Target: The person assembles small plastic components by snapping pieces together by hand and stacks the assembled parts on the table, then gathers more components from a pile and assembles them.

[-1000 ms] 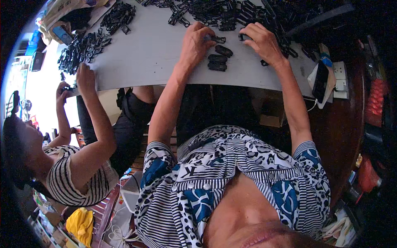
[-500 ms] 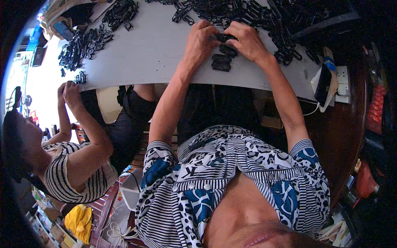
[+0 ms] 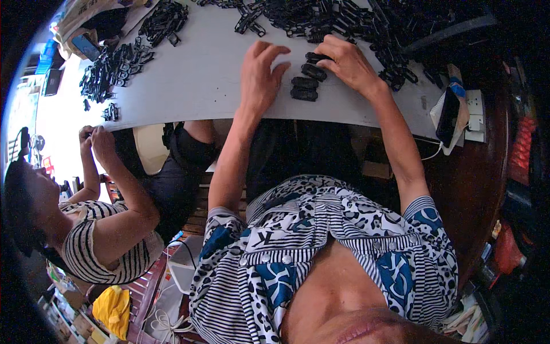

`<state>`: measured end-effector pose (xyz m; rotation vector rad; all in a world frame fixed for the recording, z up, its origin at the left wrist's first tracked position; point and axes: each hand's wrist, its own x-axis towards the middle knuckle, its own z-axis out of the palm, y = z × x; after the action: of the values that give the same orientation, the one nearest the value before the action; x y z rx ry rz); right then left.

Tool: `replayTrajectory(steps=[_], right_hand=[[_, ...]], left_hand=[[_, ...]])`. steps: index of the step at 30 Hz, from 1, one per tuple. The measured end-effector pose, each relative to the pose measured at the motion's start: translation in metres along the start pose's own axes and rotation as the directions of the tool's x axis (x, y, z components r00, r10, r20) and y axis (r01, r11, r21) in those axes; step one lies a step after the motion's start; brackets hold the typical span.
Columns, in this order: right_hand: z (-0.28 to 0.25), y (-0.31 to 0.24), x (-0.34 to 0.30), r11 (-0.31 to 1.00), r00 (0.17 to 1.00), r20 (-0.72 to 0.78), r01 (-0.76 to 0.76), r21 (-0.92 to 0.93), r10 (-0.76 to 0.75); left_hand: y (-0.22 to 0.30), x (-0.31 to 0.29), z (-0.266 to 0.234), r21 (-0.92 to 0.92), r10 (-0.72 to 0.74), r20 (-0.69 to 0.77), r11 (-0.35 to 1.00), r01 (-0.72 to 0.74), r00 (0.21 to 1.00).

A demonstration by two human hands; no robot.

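Observation:
My left hand (image 3: 262,77) hovers over the white table with its fingers apart and nothing in them. To its right, my right hand (image 3: 348,64) has its thumb and fingers closed on the end of a small black plastic part (image 3: 314,58), which sits at the top of a short row. Just below that piece is another dark part (image 3: 313,71), lying at a slant. Two more, an upper black part (image 3: 305,83) and a lower black part (image 3: 303,93), lie close together nearer the table's edge. My fingers partly cover the held piece.
A big heap of black plastic frames (image 3: 298,17) spreads across the far side of the table (image 3: 189,86). More piles (image 3: 112,71) lie at the left, where a co-worker in a striped top (image 3: 109,241) handles a small piece. A power strip (image 3: 474,114) stands at the right.
My left hand has let go of the black part and moved left, its fingers spreading. My right hand stays at the part. The co-worker's hands have dropped slightly, away from the table edge.

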<state>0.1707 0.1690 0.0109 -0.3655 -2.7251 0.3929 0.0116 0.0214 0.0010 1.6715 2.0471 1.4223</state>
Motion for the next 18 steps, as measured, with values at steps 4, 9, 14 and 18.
replayTrajectory(steps=[4,9,14,18], right_hand=[[-0.002,-0.006,-0.012,0.991,1.0,0.005,-0.029,0.13,0.029],[0.005,-0.027,-0.022,0.988,0.997,-0.03,-0.06,0.141,0.065],[0.022,-0.055,-0.01,0.981,0.978,-0.111,-0.169,0.095,0.179],[0.052,-0.085,0.025,0.985,0.976,-0.14,-0.161,0.066,0.169]], left_hand=[[0.033,-0.049,-0.002,0.163,0.068,0.018,0.984,-0.07,0.998],[0.03,-0.068,0.017,0.194,0.064,0.014,0.979,-0.066,0.998],[0.019,-0.071,-0.002,0.271,0.048,-0.078,0.962,-0.025,0.996],[0.004,-0.07,-0.035,0.328,-0.072,-0.188,0.935,0.132,0.98]])
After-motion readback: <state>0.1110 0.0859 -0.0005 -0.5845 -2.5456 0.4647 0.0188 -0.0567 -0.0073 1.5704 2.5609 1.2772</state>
